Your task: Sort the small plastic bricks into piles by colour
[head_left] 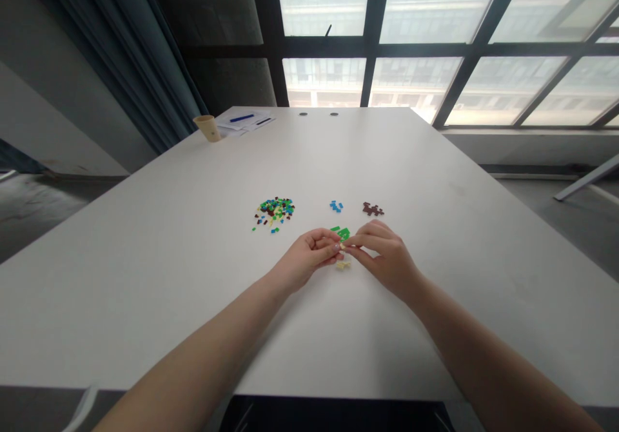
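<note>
My left hand [314, 256] and my right hand [382, 251] meet above the table, fingertips pinched together on a small pale yellow piece [342, 246]. Just beyond the fingers lie green pieces [343, 233], partly hidden by my hands. On the near side, a few pale yellow pieces [343, 265] rest on the tabletop. Farther off is a small group of blue pieces [336, 207], with a cluster of dark brown pieces [373, 209] to its right. A mixed pile [276, 210] of green, blue, brown and yellow pieces spreads out to the left.
The white table [169, 258] reaches toward the windows. At its far left edge stand a paper cup [207, 127] and papers [236, 127] with a blue pen [242, 118] on top. Two dark discs [303, 114] [334, 114] sit near the far edge.
</note>
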`<state>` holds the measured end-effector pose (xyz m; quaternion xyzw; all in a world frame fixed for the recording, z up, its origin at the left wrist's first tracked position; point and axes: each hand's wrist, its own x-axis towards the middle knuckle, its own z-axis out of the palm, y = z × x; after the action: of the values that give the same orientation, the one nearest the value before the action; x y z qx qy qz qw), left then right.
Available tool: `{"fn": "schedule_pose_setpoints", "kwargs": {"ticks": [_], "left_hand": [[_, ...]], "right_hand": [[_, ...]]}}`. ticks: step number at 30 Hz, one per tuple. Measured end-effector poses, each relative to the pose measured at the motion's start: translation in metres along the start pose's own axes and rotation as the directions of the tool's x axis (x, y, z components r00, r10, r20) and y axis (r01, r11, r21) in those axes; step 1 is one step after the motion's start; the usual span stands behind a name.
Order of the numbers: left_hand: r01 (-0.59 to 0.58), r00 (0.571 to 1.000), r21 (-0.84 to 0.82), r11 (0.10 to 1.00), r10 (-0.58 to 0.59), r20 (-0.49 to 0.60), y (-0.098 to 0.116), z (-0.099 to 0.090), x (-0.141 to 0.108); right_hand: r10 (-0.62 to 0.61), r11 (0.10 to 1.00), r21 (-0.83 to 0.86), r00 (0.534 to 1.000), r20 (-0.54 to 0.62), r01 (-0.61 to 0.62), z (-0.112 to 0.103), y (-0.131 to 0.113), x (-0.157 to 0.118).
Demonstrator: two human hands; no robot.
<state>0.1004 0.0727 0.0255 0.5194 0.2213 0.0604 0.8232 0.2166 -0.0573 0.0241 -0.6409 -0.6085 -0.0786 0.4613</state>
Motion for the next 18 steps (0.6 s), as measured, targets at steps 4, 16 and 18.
{"fn": "schedule_pose_setpoints", "kwargs": {"ticks": [4, 16, 18], "left_hand": [[-0.018, 1.000, -0.028, 0.999, 0.018, 0.014, -0.0012, 0.0003, -0.0004], [-0.020, 0.999, -0.020, 1.000, 0.020, 0.026, -0.0004, 0.0023, -0.0016], [-0.017, 1.000, 0.003, 1.000, 0.017, 0.020, -0.0010, 0.0020, -0.0007]], "right_hand": [[0.002, 1.000, 0.004, 1.000, -0.020, -0.002, 0.0004, -0.0003, 0.0003], [0.008, 1.000, 0.012, 1.000, -0.019, -0.008, 0.0013, -0.0015, 0.0002], [0.015, 1.000, 0.008, 1.000, -0.009, -0.015, -0.0002, -0.0008, 0.0008]]}}
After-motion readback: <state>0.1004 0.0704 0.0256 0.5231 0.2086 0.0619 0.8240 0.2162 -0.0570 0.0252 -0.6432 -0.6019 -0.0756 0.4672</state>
